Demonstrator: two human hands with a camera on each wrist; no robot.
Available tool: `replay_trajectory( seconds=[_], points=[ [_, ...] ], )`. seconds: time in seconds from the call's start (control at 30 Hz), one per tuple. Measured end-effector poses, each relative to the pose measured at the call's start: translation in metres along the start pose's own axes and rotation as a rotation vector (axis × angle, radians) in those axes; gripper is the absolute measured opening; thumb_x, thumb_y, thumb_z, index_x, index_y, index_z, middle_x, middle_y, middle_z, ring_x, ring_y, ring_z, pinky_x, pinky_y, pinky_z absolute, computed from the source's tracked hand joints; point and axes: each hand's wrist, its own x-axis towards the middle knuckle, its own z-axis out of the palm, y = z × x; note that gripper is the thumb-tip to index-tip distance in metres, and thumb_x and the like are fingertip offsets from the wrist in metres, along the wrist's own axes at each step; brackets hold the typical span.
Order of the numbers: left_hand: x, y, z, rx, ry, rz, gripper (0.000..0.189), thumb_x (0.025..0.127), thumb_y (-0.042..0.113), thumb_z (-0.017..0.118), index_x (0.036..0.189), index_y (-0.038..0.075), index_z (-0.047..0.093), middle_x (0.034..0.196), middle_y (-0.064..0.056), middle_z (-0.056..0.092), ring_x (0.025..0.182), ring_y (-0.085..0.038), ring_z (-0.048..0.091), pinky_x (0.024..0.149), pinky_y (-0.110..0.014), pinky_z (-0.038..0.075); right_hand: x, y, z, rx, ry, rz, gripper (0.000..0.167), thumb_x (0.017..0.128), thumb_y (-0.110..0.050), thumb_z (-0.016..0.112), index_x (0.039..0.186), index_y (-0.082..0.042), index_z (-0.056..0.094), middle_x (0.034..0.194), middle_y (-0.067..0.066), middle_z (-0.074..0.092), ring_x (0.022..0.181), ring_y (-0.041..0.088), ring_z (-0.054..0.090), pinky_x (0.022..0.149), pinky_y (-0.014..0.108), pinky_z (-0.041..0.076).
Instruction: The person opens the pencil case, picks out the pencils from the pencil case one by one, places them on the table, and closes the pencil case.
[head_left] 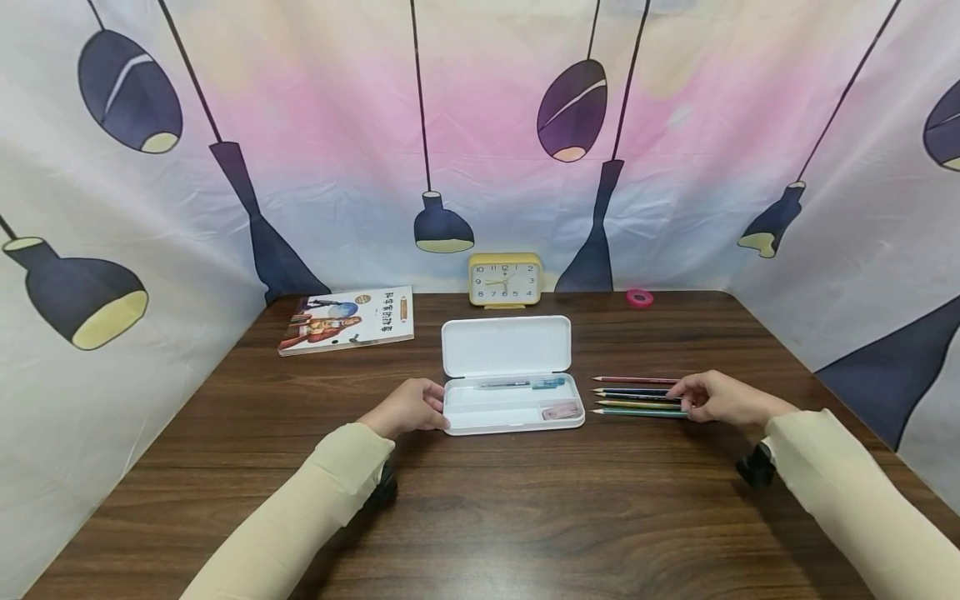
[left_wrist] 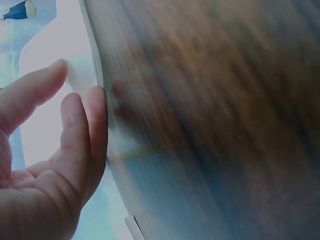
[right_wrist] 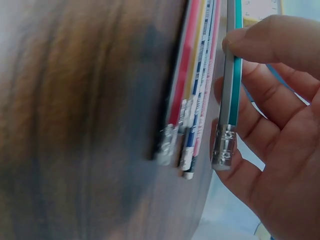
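Observation:
A white pencil case [head_left: 507, 332] stands with its lid up, holding a blue-capped pen [head_left: 517, 384] and a small pinkish item [head_left: 562, 410] I cannot identify. At its left end, my left hand [head_left: 408, 407] holds the corner; the left wrist view shows thumb and fingers bent about its edge. To the right of the case, my right hand [head_left: 716, 398] pinches a green-and-grey striped pencil [right_wrist: 231, 95] near its back end. Several other pencils [right_wrist: 179, 85] lie beside it, blunt ends toward the hand. In the head view their sharpened tips point left, toward the case.
Behind the case, a yellow clock [head_left: 505, 280] stands by the patterned cloth backdrop [head_left: 337, 108]. A book [head_left: 348, 320] lies at the back left, and a pink tape roll [head_left: 640, 298] at the back right. Everything rests on a dark wooden table [head_left: 510, 508].

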Motion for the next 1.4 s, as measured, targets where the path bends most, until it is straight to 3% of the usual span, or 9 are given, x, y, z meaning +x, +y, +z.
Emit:
replay_trajectory(
  seconds=[0.3,0.73,0.93,1.4],
  points=[
    [0.002,-0.002,0.0,-0.019,-0.008,-0.004,0.048,0.067,-0.006,0.069,0.11,-0.007,0.049,0.087,-0.013,0.055,0.072,-0.019,0.055,0.063,-0.029,0.05,-0.005,0.01,0.007,-0.029,0.006,0.005,0.029,0.079,0.007,0.052,0.108,0.012,0.05,0.074,0.005,0.051,0.061,0.01,0.044,0.052,0.027,0.038],
    [0.002,-0.001,0.0,-0.024,-0.007,-0.009,0.048,0.067,-0.006,0.069,0.111,-0.006,0.049,0.087,-0.013,0.056,0.071,-0.018,0.055,0.063,-0.029,0.05,-0.003,0.01,0.015,-0.164,0.073,0.064,0.03,0.075,0.012,0.05,0.104,0.006,0.054,0.071,0.001,0.048,0.057,0.011,0.039,0.047,0.025,0.033],
    [0.002,-0.002,0.001,-0.023,-0.005,-0.01,0.048,0.067,-0.005,0.069,0.111,-0.006,0.049,0.087,-0.013,0.055,0.071,-0.018,0.055,0.063,-0.029,0.05,-0.001,0.008,0.013,-0.167,0.096,0.071,0.03,0.076,0.01,0.054,0.105,0.005,0.054,0.074,0.002,0.049,0.063,0.015,0.043,0.049,0.026,0.036],
    [0.001,-0.002,0.0,-0.014,-0.004,-0.008,0.048,0.067,-0.005,0.07,0.111,-0.006,0.05,0.087,-0.012,0.056,0.071,-0.018,0.055,0.063,-0.029,0.049,0.009,-0.01,0.009,-0.101,0.118,-0.002,0.031,0.08,0.003,0.055,0.11,0.009,0.05,0.075,0.003,0.052,0.064,0.013,0.046,0.053,0.025,0.041]
  ],
)
